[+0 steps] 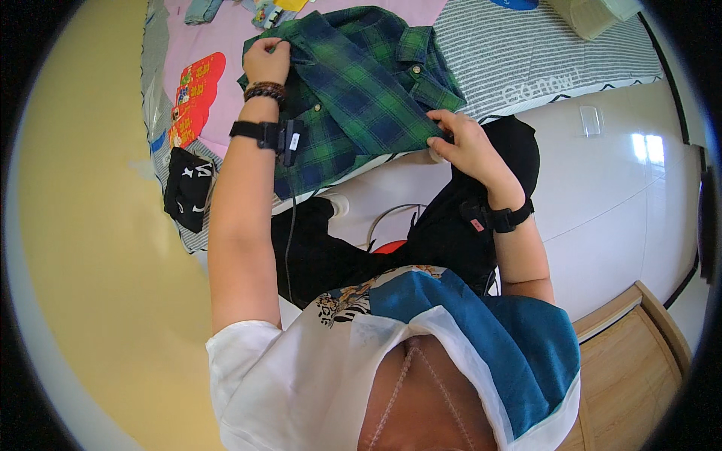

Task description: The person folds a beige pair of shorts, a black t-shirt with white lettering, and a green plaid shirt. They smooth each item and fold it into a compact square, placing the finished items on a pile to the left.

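A green and navy plaid shirt [361, 90] lies partly folded before me, its lower edge along the near edge of the surface. A long strip of it, perhaps a sleeve, runs slantwise across the middle. Buttons show on both sides of that strip. With fingertips bunched, my left hand [268, 61] pinches the fabric at the shirt's upper left. My right hand [465, 141] grips the lower right corner of the cloth between thumb and fingers. Each wrist wears a black strap with a small device, and a beaded bracelet [265, 93] circles the left one.
Under the shirt are a pink cloth [225, 34] and a striped cover [536, 62]. Red printed paper envelopes [197, 101] and a black pouch [190, 189] lie left. A translucent plastic bin [592, 17] stands far right; a small clear plastic piece [591, 121] is on the floor.
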Motion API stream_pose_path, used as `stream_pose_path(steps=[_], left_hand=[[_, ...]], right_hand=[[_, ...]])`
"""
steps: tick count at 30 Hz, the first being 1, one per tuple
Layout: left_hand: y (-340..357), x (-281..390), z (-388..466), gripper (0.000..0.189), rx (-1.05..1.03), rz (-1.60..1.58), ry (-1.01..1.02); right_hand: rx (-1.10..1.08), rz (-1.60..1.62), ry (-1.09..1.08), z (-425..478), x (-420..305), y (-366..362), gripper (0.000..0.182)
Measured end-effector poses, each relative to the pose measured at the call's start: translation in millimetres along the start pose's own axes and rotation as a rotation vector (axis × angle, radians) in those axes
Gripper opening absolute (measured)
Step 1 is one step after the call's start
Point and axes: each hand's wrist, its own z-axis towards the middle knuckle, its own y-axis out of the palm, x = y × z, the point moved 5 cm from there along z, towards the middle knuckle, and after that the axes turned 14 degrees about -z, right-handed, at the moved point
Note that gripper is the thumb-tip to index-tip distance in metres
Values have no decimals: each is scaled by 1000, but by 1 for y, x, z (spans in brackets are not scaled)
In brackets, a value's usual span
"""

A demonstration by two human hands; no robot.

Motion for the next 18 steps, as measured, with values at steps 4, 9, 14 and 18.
stream_pose_path(steps=[4, 9, 14, 18], left_hand=[[-28, -10, -19, 13, 40, -251, -204], [-49, -15, -59, 32, -45, -418, -452], [-52, -21, -94, 34, -297, -473, -632], [-60, -13, -105, 29, -519, -841, -719]], right_hand=[[21, -42, 1, 1, 5, 1, 32], [-59, 40, 59, 7, 11, 3, 23], [-113, 105, 101, 8, 7, 0, 23], [-132, 145, 101, 7, 13, 4, 24]])
